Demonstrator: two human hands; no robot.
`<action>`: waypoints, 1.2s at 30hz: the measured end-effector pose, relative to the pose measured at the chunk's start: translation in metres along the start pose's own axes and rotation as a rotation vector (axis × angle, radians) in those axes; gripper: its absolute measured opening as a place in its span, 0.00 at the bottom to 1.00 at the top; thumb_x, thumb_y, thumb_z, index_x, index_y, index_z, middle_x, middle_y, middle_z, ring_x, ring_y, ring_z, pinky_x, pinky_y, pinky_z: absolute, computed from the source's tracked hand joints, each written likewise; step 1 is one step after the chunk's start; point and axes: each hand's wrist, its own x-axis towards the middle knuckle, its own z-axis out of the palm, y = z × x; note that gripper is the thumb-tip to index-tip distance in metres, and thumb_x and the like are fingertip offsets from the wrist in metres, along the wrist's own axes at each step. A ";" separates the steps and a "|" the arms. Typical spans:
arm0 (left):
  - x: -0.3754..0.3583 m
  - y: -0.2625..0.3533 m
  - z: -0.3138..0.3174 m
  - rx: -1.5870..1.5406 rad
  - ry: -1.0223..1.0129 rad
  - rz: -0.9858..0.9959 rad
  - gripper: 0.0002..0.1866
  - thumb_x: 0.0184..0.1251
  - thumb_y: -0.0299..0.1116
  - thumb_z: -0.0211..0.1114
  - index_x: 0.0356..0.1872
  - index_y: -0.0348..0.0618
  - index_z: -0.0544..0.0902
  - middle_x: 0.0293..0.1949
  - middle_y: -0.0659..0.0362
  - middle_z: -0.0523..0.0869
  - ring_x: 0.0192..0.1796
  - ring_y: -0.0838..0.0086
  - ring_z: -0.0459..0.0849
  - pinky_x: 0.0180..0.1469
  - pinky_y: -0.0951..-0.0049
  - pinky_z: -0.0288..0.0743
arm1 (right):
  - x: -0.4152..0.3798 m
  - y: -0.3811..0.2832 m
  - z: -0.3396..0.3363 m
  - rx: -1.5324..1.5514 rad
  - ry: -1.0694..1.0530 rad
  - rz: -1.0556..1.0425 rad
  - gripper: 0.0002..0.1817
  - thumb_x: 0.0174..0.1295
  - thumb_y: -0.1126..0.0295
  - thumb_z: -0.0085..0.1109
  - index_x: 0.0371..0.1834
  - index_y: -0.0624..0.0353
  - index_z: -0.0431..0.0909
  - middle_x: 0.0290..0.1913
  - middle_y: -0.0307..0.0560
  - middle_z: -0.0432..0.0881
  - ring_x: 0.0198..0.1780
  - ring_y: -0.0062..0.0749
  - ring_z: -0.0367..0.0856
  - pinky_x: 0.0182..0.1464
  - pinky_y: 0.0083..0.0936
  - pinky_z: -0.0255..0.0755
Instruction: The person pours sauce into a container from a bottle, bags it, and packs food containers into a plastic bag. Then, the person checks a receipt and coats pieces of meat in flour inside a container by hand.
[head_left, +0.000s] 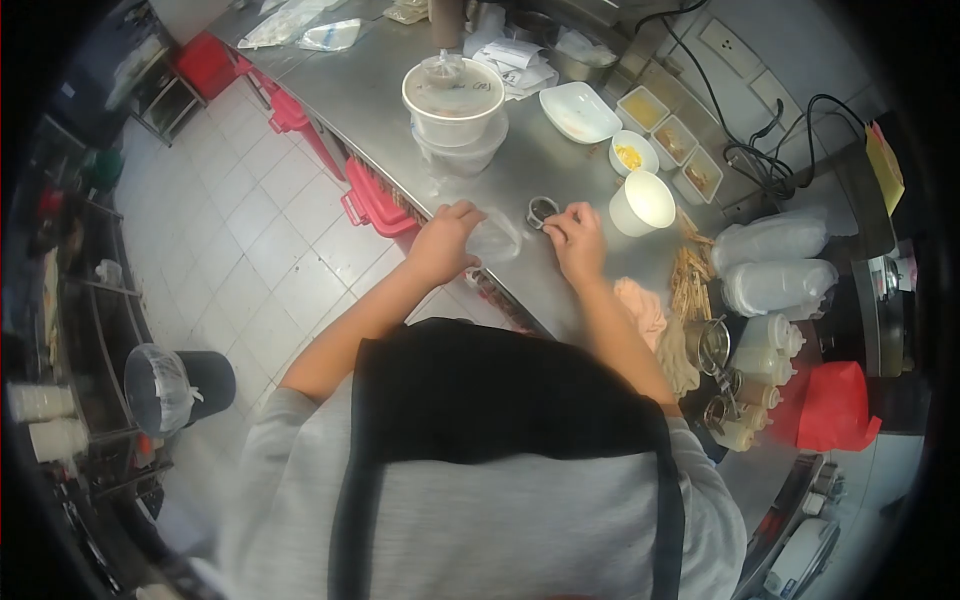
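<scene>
My left hand is closed on the edge of a clear plastic bag at the front edge of the steel counter. The bag's mouth looks round and spread. Just to the right, my right hand pinches a small round cup with dark contents. Beyond my left hand stands a large white tub with a lid, wrapped in plastic below, and a small clear bag rests on top. A tall white paper cup is to the right of my right hand.
Behind the cup are a bowl with yellow bits, a white dish and small food trays. Wooden sticks, an orange cloth and squeeze bottles lie right. Pink bins sit under the counter.
</scene>
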 end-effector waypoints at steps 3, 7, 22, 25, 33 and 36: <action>0.003 0.001 0.011 -0.057 0.003 -0.026 0.30 0.40 0.22 0.72 0.52 0.44 0.77 0.52 0.54 0.75 0.53 0.56 0.76 0.55 0.62 0.73 | 0.009 -0.020 -0.034 0.021 -0.013 -0.018 0.08 0.41 0.71 0.70 0.27 0.48 0.84 0.34 0.38 0.73 0.39 0.38 0.71 0.40 0.33 0.70; 0.009 0.010 0.020 -0.215 0.035 -0.048 0.29 0.41 0.20 0.69 0.52 0.45 0.77 0.52 0.53 0.75 0.55 0.57 0.76 0.55 0.63 0.72 | 0.009 -0.048 -0.068 0.041 -0.089 -0.110 0.08 0.41 0.71 0.70 0.27 0.48 0.84 0.34 0.37 0.72 0.39 0.37 0.71 0.39 0.32 0.69; 0.018 0.032 0.035 -0.144 -0.069 -0.119 0.35 0.42 0.24 0.68 0.59 0.42 0.73 0.54 0.49 0.76 0.57 0.54 0.75 0.59 0.63 0.70 | 0.000 -0.066 -0.071 -0.040 -0.190 -0.294 0.05 0.41 0.71 0.66 0.23 0.52 0.81 0.32 0.37 0.71 0.38 0.36 0.69 0.40 0.32 0.63; 0.013 0.029 0.035 -0.153 -0.075 -0.129 0.36 0.42 0.23 0.66 0.61 0.39 0.72 0.57 0.49 0.75 0.60 0.57 0.74 0.60 0.66 0.69 | -0.003 -0.060 -0.062 -0.097 -0.270 -0.301 0.02 0.43 0.71 0.62 0.22 0.52 0.80 0.32 0.38 0.71 0.40 0.36 0.69 0.40 0.32 0.62; 0.009 0.028 0.036 -0.208 -0.062 -0.108 0.27 0.44 0.26 0.68 0.53 0.46 0.79 0.58 0.49 0.73 0.58 0.56 0.76 0.59 0.65 0.70 | -0.023 -0.050 -0.027 -0.136 -0.348 -0.247 0.05 0.43 0.73 0.62 0.26 0.54 0.79 0.37 0.39 0.73 0.47 0.39 0.70 0.44 0.34 0.64; 0.003 0.038 0.032 -0.173 -0.070 -0.158 0.19 0.47 0.28 0.70 0.45 0.52 0.83 0.56 0.49 0.73 0.55 0.56 0.78 0.56 0.63 0.72 | -0.020 -0.048 -0.033 0.123 -0.067 0.036 0.14 0.43 0.77 0.64 0.35 0.54 0.77 0.36 0.41 0.74 0.45 0.38 0.73 0.44 0.34 0.68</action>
